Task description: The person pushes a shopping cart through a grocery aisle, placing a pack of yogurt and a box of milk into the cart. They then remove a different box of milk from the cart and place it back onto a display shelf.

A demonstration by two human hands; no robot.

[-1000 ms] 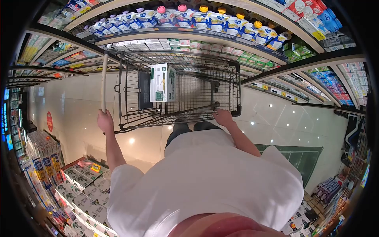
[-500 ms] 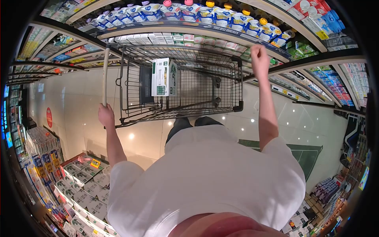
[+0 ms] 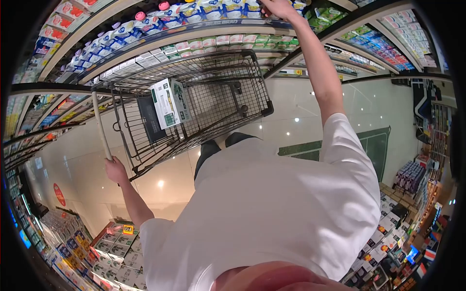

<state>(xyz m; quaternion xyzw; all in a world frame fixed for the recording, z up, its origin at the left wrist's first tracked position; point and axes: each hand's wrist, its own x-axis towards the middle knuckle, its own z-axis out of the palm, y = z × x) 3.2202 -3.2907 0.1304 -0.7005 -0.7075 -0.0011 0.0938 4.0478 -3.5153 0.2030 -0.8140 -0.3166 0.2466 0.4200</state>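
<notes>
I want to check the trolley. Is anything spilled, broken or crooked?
Nothing stands out. The box lies in the cart, nothing spilled. The left hand holds the cart's handle; the right hand reaches the shelf pouches.

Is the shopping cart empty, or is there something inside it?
Not empty. A white and green carton lies inside the shopping cart, against its wire side.

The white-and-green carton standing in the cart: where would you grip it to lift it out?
Grip the carton by its two broad faces near the top edge, coming down through the open top of the cart, probably. It stands upright against the wire wall, so only its upper part is freely reachable.
</notes>
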